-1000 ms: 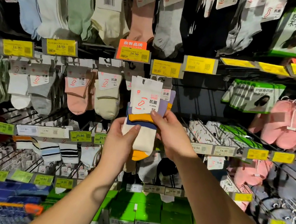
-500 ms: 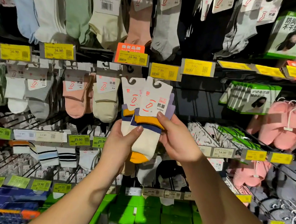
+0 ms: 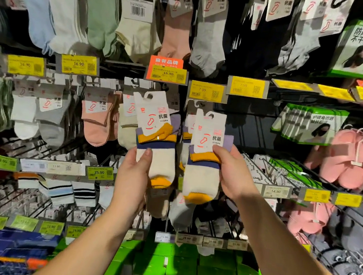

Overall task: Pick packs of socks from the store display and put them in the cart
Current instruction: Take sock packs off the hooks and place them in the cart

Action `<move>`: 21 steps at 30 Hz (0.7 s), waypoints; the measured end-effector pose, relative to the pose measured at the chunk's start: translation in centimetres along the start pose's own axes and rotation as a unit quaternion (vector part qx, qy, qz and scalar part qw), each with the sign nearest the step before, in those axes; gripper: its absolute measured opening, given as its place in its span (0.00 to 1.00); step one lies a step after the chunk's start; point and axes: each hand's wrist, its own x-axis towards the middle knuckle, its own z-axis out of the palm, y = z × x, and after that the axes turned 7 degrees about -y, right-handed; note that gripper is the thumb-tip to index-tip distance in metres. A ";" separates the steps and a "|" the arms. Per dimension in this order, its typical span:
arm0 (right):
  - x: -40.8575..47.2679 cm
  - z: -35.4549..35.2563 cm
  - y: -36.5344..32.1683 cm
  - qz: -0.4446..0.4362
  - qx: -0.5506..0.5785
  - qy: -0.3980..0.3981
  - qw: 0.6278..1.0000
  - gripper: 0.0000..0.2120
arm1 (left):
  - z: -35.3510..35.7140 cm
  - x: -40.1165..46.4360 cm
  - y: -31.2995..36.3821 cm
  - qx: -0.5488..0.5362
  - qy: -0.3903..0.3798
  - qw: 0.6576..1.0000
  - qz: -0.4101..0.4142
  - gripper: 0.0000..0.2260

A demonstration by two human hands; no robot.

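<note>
Two packs of cream socks with yellow, navy and purple bands are held up before the display. My left hand (image 3: 133, 172) grips the left sock pack (image 3: 156, 157), thumb on its front. My right hand (image 3: 233, 172) grips the right sock pack (image 3: 202, 175), thumb across the yellow band under its white label. The two packs hang apart, side by side. More packs of the same kind (image 3: 186, 135) hang on the hook behind them. An orange bar (image 3: 1, 260) at the bottom left may be the cart's handle; the rest of the cart is hidden.
Rows of hanging socks (image 3: 97, 121) fill the wire display, with yellow price tags (image 3: 205, 91) along each rail. Green boxes (image 3: 184, 269) stand on the bottom shelf. Pink slippers (image 3: 353, 160) and green mask packs (image 3: 309, 126) hang at the right.
The two packs, first held together as one stack, have been pulled apart: my left hand now holds one to the left and my right hand holds the other to the right.
</note>
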 end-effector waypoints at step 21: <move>6.5 0.7 -1.5 -0.002 -0.125 0.050 0.991 0.06 | 0.5 -0.5 1.7 0.044 -0.011 0.999 0.005 0.07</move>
